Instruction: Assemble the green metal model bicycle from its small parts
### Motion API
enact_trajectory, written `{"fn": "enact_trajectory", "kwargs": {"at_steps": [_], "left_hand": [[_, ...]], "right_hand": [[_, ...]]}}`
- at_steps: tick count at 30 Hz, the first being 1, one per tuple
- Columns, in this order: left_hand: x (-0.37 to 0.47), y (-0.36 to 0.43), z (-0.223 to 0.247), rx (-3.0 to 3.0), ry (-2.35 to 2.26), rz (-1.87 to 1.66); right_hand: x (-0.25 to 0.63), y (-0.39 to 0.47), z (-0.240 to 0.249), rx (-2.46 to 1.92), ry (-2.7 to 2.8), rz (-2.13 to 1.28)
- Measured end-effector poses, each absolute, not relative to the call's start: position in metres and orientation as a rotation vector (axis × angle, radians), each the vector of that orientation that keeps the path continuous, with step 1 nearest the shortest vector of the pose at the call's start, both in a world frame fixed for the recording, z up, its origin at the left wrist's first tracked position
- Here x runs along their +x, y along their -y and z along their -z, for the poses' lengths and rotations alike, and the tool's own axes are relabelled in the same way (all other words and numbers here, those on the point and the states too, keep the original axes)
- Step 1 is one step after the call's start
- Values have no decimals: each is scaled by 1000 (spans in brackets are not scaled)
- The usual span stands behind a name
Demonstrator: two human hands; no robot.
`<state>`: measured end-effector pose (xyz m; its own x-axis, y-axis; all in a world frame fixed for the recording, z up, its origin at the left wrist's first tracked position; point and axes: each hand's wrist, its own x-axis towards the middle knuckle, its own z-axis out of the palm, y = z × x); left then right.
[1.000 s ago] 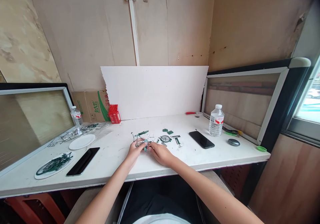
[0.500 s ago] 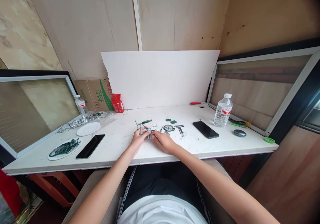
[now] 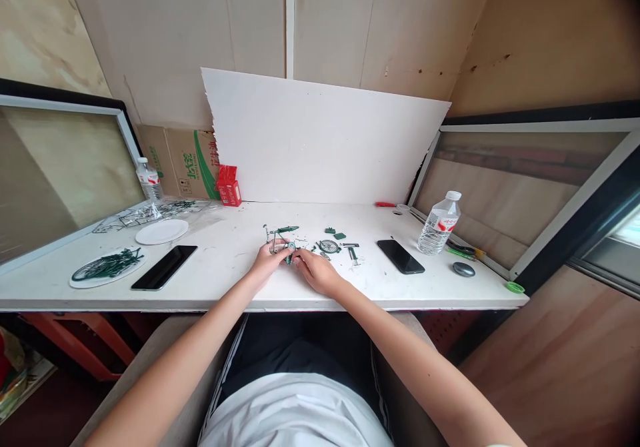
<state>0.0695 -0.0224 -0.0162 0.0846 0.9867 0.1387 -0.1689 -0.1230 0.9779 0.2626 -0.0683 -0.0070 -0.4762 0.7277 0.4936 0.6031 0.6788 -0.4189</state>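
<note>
A small dark green model bicycle [image 3: 291,246], partly covered by fingers, is held just above the table near its front edge. My left hand [image 3: 265,264] is closed around its left side, thumb pressed against a round part. My right hand [image 3: 317,272] pinches at the lower right of the model; whether a small piece is between those fingertips I cannot make out. Behind the hands is a long green piece [image 3: 289,229]. To the right lie a spoked green wheel [image 3: 329,246], two small green blocks [image 3: 339,236] and a T-shaped arrangement of green parts [image 3: 353,254].
Left are a plate of green parts [image 3: 80,284], a white plate [image 3: 161,232], a black phone [image 3: 165,267], a bottle [image 3: 149,182] and a red box [image 3: 229,187]. Right are another phone [image 3: 401,256], a water bottle [image 3: 439,224], a grey oval object [image 3: 464,270] and a green cap [image 3: 515,288].
The head view has tilted and shifted, so the table appears further left and slightly higher. Both hands stay on the model bicycle with nearly the same grip.
</note>
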Motion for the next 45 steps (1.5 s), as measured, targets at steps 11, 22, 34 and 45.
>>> {"fn": "enact_trajectory", "kwargs": {"at_steps": [11,22,34,45], "left_hand": [[70,25,15,1223,-916,-1323],[72,27,11,1208,-881,-1290],[68,34,2,1125,-815,-1258],[65,27,5,885,-585,-1140]], "right_hand": [[259,66,7,-977,2064,-97],[261,61,7,-928,1891,-162],[259,63,6,-906,1931,-155],[260,63,5,-881,1869,-107]]}}
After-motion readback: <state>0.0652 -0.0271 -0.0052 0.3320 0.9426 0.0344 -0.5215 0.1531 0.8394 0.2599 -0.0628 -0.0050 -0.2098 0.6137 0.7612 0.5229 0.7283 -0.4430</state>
